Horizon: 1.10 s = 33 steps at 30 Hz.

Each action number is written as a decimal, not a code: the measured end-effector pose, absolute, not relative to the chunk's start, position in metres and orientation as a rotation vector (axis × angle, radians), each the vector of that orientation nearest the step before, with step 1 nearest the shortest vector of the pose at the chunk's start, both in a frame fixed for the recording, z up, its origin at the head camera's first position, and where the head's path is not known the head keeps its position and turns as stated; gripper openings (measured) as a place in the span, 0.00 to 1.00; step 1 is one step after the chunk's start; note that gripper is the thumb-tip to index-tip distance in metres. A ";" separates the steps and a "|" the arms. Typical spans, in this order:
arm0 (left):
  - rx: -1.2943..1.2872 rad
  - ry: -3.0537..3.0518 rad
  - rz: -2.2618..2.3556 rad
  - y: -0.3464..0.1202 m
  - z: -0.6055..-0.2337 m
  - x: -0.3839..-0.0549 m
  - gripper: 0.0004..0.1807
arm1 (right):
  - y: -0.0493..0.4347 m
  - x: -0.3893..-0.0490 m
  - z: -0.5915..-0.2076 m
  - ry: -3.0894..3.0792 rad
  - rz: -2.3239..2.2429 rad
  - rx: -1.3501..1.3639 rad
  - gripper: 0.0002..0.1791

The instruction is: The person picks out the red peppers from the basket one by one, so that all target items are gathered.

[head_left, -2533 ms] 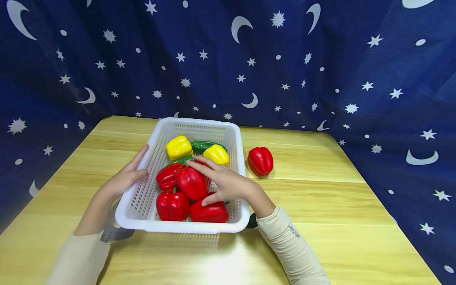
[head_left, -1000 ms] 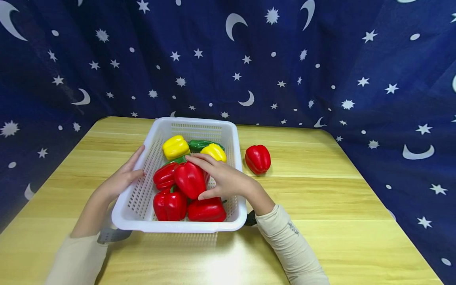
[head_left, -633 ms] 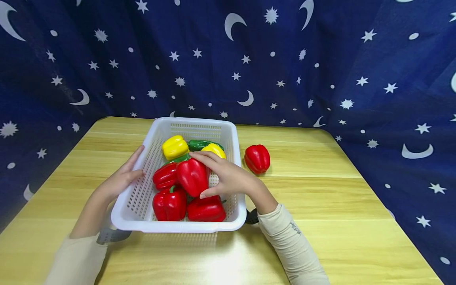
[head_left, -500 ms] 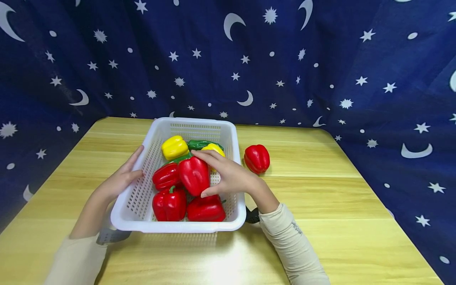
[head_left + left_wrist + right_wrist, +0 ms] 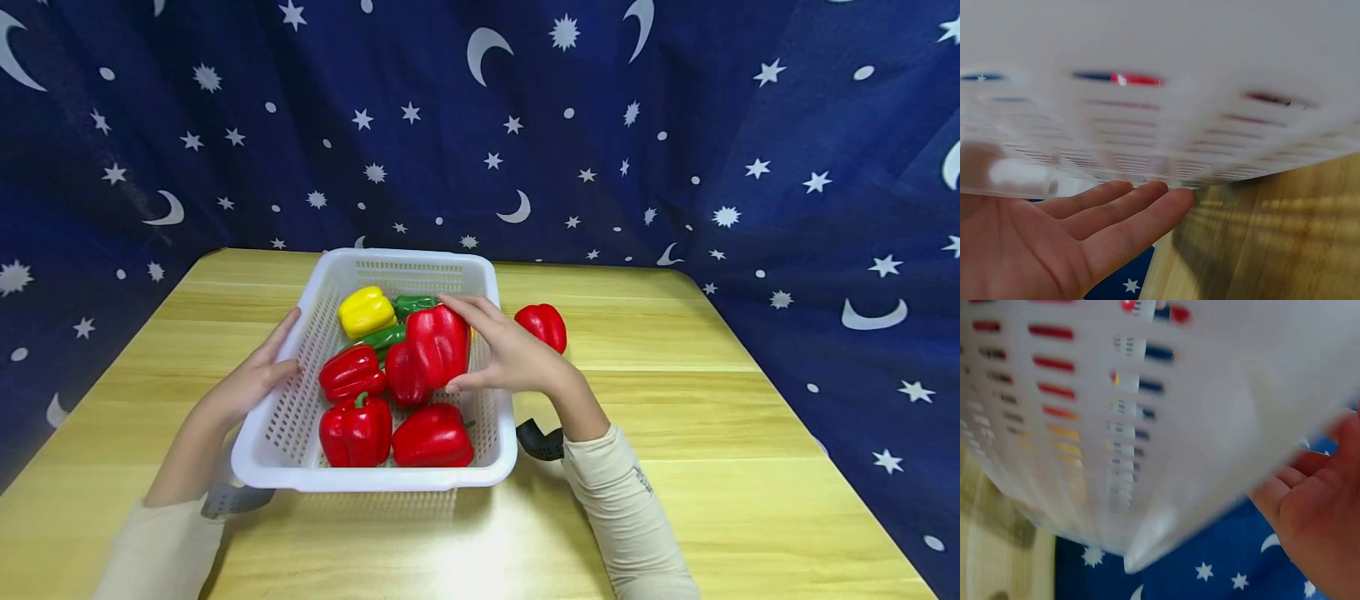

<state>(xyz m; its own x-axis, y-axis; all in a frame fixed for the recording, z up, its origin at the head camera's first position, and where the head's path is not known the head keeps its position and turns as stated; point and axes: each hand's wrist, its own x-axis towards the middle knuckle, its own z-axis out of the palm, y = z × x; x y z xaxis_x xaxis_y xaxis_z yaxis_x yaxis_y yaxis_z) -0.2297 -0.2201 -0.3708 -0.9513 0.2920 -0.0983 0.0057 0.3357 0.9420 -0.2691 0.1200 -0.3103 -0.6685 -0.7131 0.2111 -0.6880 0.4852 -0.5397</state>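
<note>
1. Blue cloth with moons and stars hangs behind your work.
2. Wooden table bears the basket.
3. White basket sits before you, peppers inside. It probably slides easily; brace it while you lift.
4. Your left hand: fingers nearly straight along the outer wall, thumb over the rim, wall between them. You cannot tell the pressure from here; light and steady should suffice.
5. Your right hand: fingers across the top, thumb low on the near side, pinching the held red pepper.
6. That pepper is over the basket's right half, partly covering the middle red pepper; you cannot tell whether the 2 touch. Its glossy skin may slip, so seat the thumb well and raise it straight before any sideways move.
7. Left red pepper, front-left red pepper and front-right red pepper lie close by; a low swing could knock them. Lone red pepper rests on the table, right of the basket.
8. Nearer green pepper lies left of your grip; farther green pepper is partly behind your fingers. Watch your fingertips there.
9. Green stem points up from the front-left pepper; avoid snagging it.
</note>
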 end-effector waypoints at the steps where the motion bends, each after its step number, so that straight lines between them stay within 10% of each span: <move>1: 0.269 2.353 1.656 -0.220 -0.371 -0.230 0.44 | 0.123 -0.270 -0.310 2.685 -0.951 -1.252 0.54; 33: 0.263 2.338 1.658 -0.219 -0.370 -0.230 0.44 | 0.247 -0.310 -0.302 2.868 -1.316 -0.643 0.54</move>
<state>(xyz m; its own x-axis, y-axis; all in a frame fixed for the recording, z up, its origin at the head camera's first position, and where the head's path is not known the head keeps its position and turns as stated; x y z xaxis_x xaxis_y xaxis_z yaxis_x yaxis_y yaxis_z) -0.2298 -0.2187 -0.3703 -0.9490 0.2961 -0.1078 -0.0039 0.3311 0.9436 -0.3102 0.2470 -0.3021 -0.9174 -0.3228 0.2328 -0.3869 0.5868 -0.7113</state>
